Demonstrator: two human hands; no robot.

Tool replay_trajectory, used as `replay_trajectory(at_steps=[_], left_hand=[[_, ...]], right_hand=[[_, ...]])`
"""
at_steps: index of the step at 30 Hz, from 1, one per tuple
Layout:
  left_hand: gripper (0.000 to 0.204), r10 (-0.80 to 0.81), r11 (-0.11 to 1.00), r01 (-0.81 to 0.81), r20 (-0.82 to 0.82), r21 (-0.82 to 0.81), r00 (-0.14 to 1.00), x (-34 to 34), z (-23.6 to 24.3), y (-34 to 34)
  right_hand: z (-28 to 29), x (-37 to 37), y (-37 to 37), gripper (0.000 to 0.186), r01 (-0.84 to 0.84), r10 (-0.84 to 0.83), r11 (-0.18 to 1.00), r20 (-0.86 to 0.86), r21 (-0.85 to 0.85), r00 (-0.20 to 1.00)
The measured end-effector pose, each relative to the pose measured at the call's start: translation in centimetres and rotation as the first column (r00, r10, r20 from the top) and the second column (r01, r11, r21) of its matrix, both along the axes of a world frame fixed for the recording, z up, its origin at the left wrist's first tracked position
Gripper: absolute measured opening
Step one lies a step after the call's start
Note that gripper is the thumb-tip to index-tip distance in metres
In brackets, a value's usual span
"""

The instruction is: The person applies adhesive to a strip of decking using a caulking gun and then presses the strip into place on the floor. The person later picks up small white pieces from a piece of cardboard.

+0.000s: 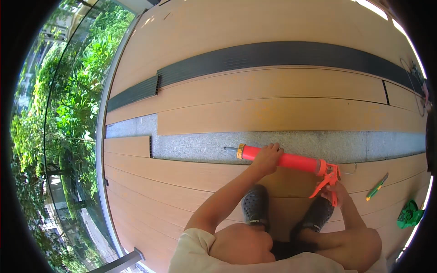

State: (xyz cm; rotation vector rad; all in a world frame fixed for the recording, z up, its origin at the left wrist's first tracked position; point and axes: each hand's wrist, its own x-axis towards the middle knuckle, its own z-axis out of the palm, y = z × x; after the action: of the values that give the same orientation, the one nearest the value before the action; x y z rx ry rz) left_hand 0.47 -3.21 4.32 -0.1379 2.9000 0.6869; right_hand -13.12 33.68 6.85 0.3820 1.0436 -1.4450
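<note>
A red caulking gun [299, 163] lies across in front of me, its dark nozzle [231, 149] and yellow-brown front cap pointing left over the bare grey strip of floor [200, 144]. My left hand [267, 159] wraps round the front half of the barrel from above. At the rear end, my right hand [336, 193] grips the orange-red handle near the trigger; part of its fingers is hidden behind the handle. Tan deck boards [273, 114] lie beyond the strip, and a short board [127, 147] with a hollow, ribbed end sits at its left.
A green-and-yellow utility knife [377, 187] lies on the boards to my right. Farther right is a crumpled green object [409, 214]. Dark ribbed boards [273, 53] run across the far side. On the left, glass edges the deck, with greenery outside. My dark clogs [256, 205] stand close below the gun.
</note>
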Motion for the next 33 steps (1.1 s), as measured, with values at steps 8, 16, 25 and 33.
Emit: replay_trajectory(at_steps=[8, 16, 25, 33], left_hand=[[0.052, -0.105, 0.988, 0.115, -0.102, 0.107, 0.989, -1.4, 1.7, 1.3], [0.053, -0.165, 0.979, 0.180, -0.143, 0.094, 0.976, -3.8, 4.2, 4.2], [0.048, -0.218, 0.952, 0.232, -0.089, 0.201, 0.972, -5.5, 8.1, 5.4], [0.062, 0.241, 0.969, -0.232, -0.114, 0.080, 0.964, -7.7, 5.9, -8.7]], right_hand=[[2.0, -2.3, 1.4, 0.037, -0.457, 0.722, 0.630, -0.256, 0.628, 0.643], [5.1, -1.5, -4.6, 0.054, 0.144, 0.669, 0.705, -0.583, 0.695, -0.461], [3.0, -0.3, -3.3, 0.063, -0.047, 0.680, 0.619, -0.566, 0.784, -0.466], [2.1, -0.4, 7.9, 0.065, 0.025, 0.851, 0.509, -0.499, 0.861, -0.162]])
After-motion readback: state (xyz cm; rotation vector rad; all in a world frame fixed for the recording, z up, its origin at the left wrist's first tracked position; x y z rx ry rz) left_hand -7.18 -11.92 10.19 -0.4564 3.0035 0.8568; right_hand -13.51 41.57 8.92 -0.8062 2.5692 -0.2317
